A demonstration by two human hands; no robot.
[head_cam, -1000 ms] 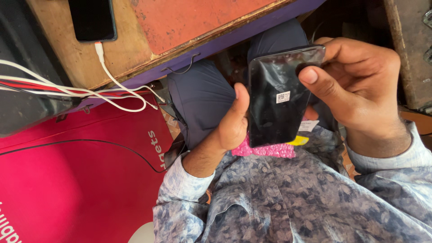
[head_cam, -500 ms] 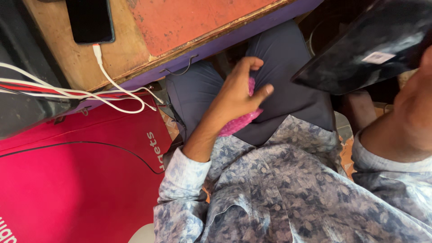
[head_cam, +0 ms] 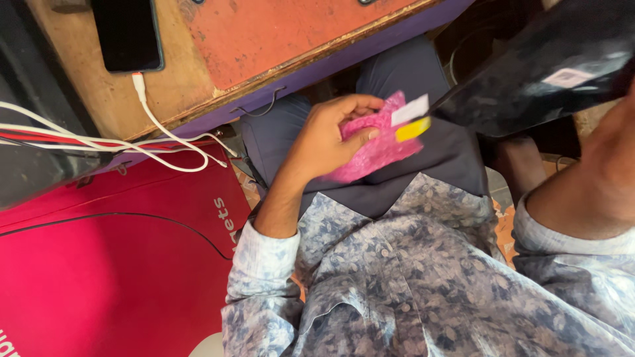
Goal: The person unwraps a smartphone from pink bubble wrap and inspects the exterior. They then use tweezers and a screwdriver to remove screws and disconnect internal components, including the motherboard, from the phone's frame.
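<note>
Lap items, two hands, seen from above.
We hold a pink bubble-wrap pouch [head_cam: 374, 142] with white and yellow tags in our left hand [head_cam: 327, 135], fingers closed round it above the lap; our right hand [head_cam: 605, 175], fingers hidden, carries a glossy black flat device [head_cam: 549, 66]. A black phone [head_cam: 127, 33] with white cable [head_cam: 159, 132] lies on the worn wooden worktop [head_cam: 264, 46].

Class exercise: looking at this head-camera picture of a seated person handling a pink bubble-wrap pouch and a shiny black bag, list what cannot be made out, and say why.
- Right hand: head view, mostly cut off by the right edge; its grip on the black bag is unseen.
- Pink pouch: contents hidden by the wrap and the left hand.
- Labels on pouch and bag: too small to read.
- Phone: top cut off by the upper edge.
- White cables: far ends run off the left edge.
</note>
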